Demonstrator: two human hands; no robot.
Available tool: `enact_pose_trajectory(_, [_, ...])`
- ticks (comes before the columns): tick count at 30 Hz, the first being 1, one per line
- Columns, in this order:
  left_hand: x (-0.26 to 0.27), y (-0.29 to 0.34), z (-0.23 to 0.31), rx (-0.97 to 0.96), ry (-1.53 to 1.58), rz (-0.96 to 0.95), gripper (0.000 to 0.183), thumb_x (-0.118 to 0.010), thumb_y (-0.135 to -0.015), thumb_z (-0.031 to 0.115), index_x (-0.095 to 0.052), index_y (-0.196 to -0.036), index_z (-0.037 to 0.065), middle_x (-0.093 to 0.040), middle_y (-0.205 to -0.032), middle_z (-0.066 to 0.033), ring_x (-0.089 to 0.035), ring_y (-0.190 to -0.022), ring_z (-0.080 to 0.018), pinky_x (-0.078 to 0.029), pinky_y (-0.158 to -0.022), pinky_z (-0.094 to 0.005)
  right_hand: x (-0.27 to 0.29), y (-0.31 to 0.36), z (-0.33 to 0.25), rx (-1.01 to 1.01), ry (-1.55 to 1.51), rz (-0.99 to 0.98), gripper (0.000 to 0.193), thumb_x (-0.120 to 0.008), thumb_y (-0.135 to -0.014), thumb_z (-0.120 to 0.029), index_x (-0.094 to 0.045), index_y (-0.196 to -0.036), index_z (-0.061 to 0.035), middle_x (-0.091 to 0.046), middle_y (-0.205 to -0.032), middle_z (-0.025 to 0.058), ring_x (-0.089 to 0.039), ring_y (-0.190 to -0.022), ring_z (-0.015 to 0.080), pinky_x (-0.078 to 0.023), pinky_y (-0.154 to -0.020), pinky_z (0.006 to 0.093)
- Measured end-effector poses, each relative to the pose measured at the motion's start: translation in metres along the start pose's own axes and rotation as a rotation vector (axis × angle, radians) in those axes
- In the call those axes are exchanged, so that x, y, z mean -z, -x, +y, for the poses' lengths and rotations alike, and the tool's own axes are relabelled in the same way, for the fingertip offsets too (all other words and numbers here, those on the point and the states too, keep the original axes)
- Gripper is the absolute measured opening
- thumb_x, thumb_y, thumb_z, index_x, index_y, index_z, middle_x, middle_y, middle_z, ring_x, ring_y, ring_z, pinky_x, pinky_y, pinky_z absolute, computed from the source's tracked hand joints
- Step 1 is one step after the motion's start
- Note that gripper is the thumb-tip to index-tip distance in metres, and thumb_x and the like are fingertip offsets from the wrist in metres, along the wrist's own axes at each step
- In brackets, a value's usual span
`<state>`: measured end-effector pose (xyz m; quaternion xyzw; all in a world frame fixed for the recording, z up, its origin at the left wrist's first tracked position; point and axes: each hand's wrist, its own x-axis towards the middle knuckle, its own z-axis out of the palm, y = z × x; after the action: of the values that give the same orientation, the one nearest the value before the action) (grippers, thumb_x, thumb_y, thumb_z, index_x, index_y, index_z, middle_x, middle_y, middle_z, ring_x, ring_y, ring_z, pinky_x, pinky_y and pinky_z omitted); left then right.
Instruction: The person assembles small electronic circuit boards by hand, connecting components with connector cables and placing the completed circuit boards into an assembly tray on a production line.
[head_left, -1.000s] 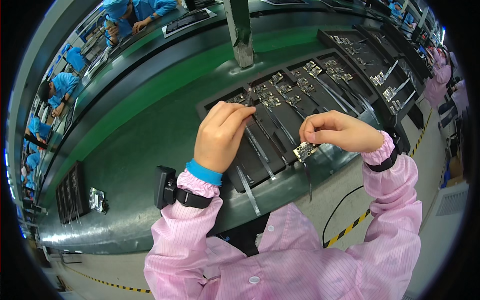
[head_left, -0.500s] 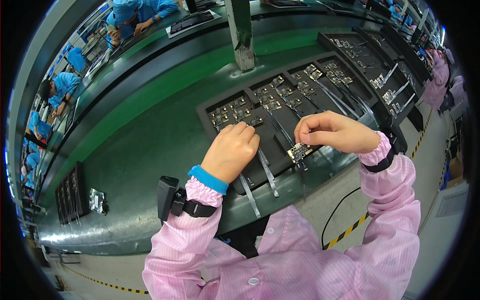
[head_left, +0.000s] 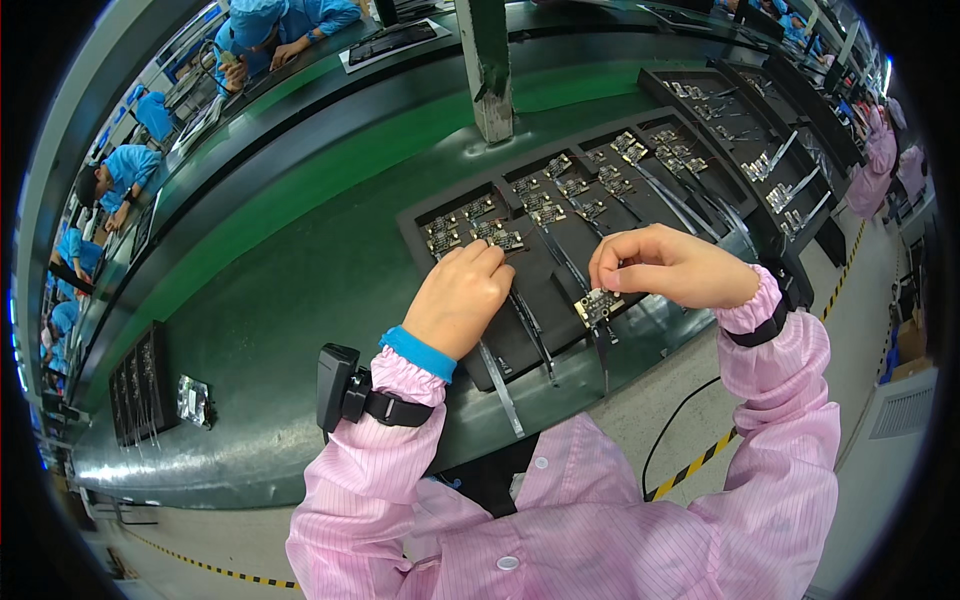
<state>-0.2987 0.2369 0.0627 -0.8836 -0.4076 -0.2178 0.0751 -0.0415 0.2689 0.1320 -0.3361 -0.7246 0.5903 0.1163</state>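
Note:
Between the thumb and fingers of my right hand (head_left: 672, 266) is a small circuit board (head_left: 598, 307) with a dark thin tail hanging from it, over the near edge of a black foam tray (head_left: 545, 290). To its left, my left hand (head_left: 460, 300) is closed over the tray's left compartment, its fingertips pinching at a circuit board (head_left: 500, 236); the exact grip is hidden behind the fingers. A dark flat cable (head_left: 532, 330) runs down from beside that hand. Several other boards (head_left: 540, 207) with flat cables lie in the compartments.
The tray lies on a green bench top (head_left: 300, 300). More black trays (head_left: 755, 150) stand at the right. A smaller tray (head_left: 140, 385) and a silver packet (head_left: 194, 401) lie at far left. A metal post (head_left: 487, 80) rises behind. Across the line, a person in blue (head_left: 275, 30) works.
My left hand has shifted slightly, and more of the board at its fingertips shows. The cable below it has turned from silver to dark. My right hand stays in place with its board.

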Motion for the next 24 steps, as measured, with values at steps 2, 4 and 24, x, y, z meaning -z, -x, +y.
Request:
enact_pose_trajectory(2, [-0.001,0.003,-0.001,0.026,0.021,-0.040,0.018,-0.062,-0.073,0.002,-0.068,-0.089,0.001,-0.058,-0.084,-0.0082,-0.059,-0.083,-0.0254,-0.050,-0.075,-0.0357,0.001,-0.004,-0.001,-0.013,0.012,-0.002,0.022,-0.057,-0.092,-0.020,-0.062,-0.092,0.0017,-0.059,-0.083,-0.0032,-0.050,-0.083,0.0052,-0.042,-0.077,0.0225])
enact_pose_trajectory(4, [-0.001,0.002,0.001,0.052,0.081,-0.044,0.018,-0.063,-0.074,0.002,-0.068,-0.091,0.001,-0.059,-0.085,-0.0088,-0.059,-0.083,-0.0263,-0.050,-0.075,-0.0361,0.003,-0.010,0.004,0.057,0.017,0.018,0.022,-0.058,-0.092,-0.020,-0.062,-0.093,0.0017,-0.059,-0.085,-0.0027,-0.051,-0.084,0.0056,-0.042,-0.078,0.0228])
enact_pose_trajectory(24, [0.047,0.049,0.008,0.394,0.154,0.126,0.013,-0.070,-0.077,0.007,-0.069,-0.090,0.004,-0.063,-0.087,-0.0066,-0.060,-0.081,-0.0263,-0.049,-0.071,-0.0370,-0.033,-0.098,0.051,0.114,0.795,0.558,0.015,-0.070,-0.074,-0.028,-0.070,-0.078,-0.0132,-0.056,-0.106,0.0060,-0.043,-0.109,0.0286,-0.031,-0.091,0.0425])
